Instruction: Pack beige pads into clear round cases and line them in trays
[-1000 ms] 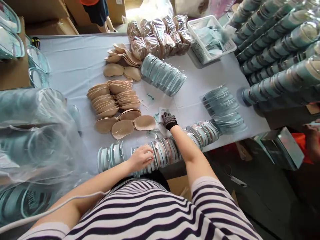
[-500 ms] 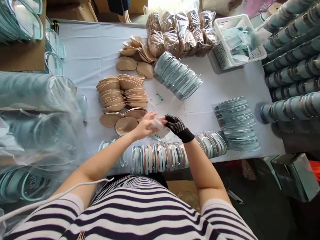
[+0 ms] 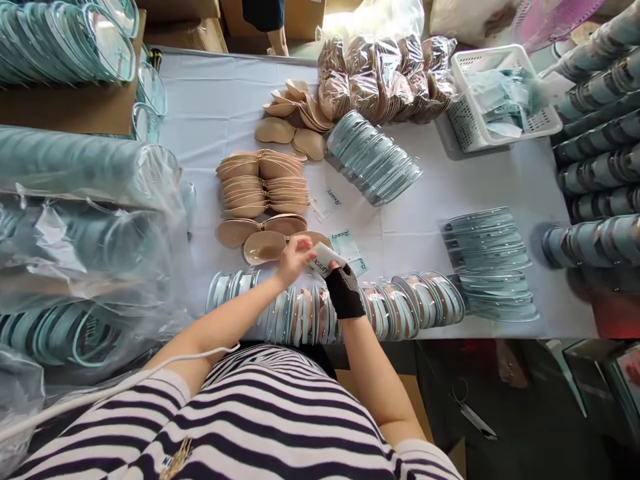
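Observation:
In my gloved right hand is a small clear printed plastic packet, gripped by the thumb and fingers. My bare left hand is at the packet's left edge, fingers loosely bent and a little apart; whether it touches the packet I cannot tell. Just beyond lie more printed packets on the white cloth. Beige bra cups lie beyond my left hand, in front of a stacked pile of bra cups. Under my wrists runs a row of clear oval cases, some with beige contents.
Stacked clear cases lie mid-table, with more cases at the right. Bagged bra cups and a white basket stand at the back. Plastic-wrapped cases crowd the left. A white cable crosses near my left arm.
Both hands were together on a crumpled clear plastic piece. Now my right hand holds the packet flatter, and my left hand has drawn slightly apart. The view has shifted left.

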`<state>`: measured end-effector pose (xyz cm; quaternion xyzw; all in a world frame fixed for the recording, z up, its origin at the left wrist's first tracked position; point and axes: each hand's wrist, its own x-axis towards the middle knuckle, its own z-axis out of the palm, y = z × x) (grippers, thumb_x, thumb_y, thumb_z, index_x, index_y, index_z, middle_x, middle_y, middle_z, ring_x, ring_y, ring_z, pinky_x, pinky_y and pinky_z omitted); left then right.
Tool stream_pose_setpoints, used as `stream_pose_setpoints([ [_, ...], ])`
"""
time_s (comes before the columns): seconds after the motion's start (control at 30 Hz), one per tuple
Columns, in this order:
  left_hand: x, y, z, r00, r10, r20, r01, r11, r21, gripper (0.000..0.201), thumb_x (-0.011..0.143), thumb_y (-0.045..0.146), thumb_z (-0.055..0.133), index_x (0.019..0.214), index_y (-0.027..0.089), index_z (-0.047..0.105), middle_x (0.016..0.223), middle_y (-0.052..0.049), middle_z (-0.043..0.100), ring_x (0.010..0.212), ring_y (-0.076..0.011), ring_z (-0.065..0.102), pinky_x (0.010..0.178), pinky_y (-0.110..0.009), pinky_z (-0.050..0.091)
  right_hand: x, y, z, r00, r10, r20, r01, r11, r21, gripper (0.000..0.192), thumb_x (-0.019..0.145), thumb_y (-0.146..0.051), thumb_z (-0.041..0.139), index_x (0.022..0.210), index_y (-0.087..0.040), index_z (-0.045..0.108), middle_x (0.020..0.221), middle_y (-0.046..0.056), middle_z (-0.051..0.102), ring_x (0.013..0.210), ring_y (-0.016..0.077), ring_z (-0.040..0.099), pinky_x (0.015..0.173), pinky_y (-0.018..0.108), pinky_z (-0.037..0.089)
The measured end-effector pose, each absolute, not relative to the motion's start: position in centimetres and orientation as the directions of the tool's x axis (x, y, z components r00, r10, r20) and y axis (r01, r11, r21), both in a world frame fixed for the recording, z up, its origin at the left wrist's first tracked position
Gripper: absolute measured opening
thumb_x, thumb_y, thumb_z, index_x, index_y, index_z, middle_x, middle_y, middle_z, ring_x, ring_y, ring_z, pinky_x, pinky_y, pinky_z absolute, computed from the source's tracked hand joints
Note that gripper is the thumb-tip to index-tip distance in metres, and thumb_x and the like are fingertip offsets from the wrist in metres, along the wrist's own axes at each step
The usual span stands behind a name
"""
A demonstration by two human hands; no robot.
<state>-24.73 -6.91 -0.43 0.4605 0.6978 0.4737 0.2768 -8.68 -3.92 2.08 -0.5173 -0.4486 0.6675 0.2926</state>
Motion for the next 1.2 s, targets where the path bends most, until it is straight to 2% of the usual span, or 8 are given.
stream_pose_setpoints([
  [0.07,-27.5,-4.7,-1.7,-0.371,0.929,-0.008,0.581,0.238,0.778,0.043,0.087,0.051,0.059,0.115,0.018,0.059,0.115,-0.013,0.066,0.108,-0.0253,0.060,0.091,-0.037,0.047,-8.3,-2.2,1.8,-0.298,0.864,-0.407,0.259,-0.337,-0.905,0.038,0.080,-0.044,0.053,0.099,-0.014,0.066,0.094,0.009,0.071,0.088,0.0219,0.065,0.083,0.037,0.054],
  [0.23,-31.7,-1.4,-2.7,-0.089,0.900,-0.427,0.800,0.320,0.508,0.014,0.082,0.031,0.062,0.083,0.019,0.068,0.086,-0.009,0.072,0.085,-0.0248,0.066,0.076,-0.033,0.048,-8.3,1.4,0.4,-0.346,0.856,-0.385,0.642,-0.083,-0.762,0.031,0.077,-0.031,0.055,0.101,-0.016,0.070,0.130,0.013,0.062,0.117,0.0244,0.059,0.099,0.036,0.048],
  [0.53,-29.7,-5.3,5.8,0.045,0.992,-0.117,0.450,0.085,0.889,0.036,0.092,0.045,0.050,0.108,0.019,0.069,0.091,-0.004,0.071,0.084,-0.0205,0.063,0.076,-0.029,0.046,-11.7,2.7,5.8,-0.486,0.867,-0.106,0.619,0.256,-0.743,0.029,0.080,-0.027,0.055,0.103,-0.014,0.066,0.106,0.014,0.070,0.099,0.0256,0.064,0.091,0.040,0.050],
  [0.67,-29.6,-8.1,10.3,0.012,0.998,0.058,0.276,-0.059,0.959,0.032,0.090,0.035,0.057,0.116,0.022,0.069,0.096,-0.003,0.070,0.088,-0.0184,0.062,0.080,-0.028,0.047,-11.5,2.4,12.4,-0.725,0.688,-0.026,0.377,0.365,-0.851,0.043,0.079,-0.037,0.063,0.116,-0.015,0.062,0.109,0.009,0.069,0.094,0.0205,0.065,0.084,0.033,0.051],
  [0.77,-31.3,-10.5,12.3,0.172,0.985,-0.009,0.065,-0.002,0.998,0.040,0.083,0.037,0.067,0.119,0.021,0.068,0.106,-0.003,0.069,0.098,-0.0219,0.062,0.087,-0.031,0.047,-11.8,1.4,17.5,-0.854,0.496,-0.157,0.416,0.470,-0.779,0.030,0.083,-0.037,0.059,0.093,-0.011,0.070,0.085,0.006,0.072,0.076,0.0177,0.063,0.073,0.029,0.049],
  [0.83,-32.9,-12.3,12.5,0.403,0.904,-0.146,-0.045,0.179,0.983,0.047,0.077,0.041,0.072,0.119,0.019,0.067,0.112,-0.005,0.069,0.107,-0.0271,0.061,0.093,-0.036,0.047,-12.7,-0.3,20.7,-0.824,0.543,-0.164,0.516,0.598,-0.613,0.025,0.086,-0.031,0.055,0.085,-0.012,0.071,0.078,0.006,0.071,0.073,0.0173,0.062,0.073,0.029,0.048],
  [1.0,-33.6,-18.2,10.2,0.593,0.785,-0.181,-0.559,0.562,0.610,0.078,0.070,0.074,0.063,0.130,0.025,0.058,0.130,-0.012,0.062,0.119,-0.0359,0.057,0.096,-0.051,0.045,-16.1,-8.6,23.9,-0.645,0.763,0.038,0.731,0.631,-0.260,0.029,0.093,-0.028,0.048,0.109,-0.017,0.069,0.100,0.010,0.072,0.090,0.0231,0.066,0.082,0.034,0.049],
  [1.2,-31.3,-24.0,8.8,0.322,0.870,-0.373,-0.910,0.394,0.132,0.067,0.078,0.070,0.057,0.126,0.023,0.057,0.121,-0.009,0.065,0.114,-0.0307,0.060,0.098,-0.048,0.045,-16.5,-23.0,16.4,-0.702,0.712,-0.002,0.661,0.650,-0.376,0.054,0.088,-0.042,0.059,0.135,-0.016,0.055,0.142,0.017,0.052,0.128,0.0315,0.051,0.105,0.045,0.044],
])
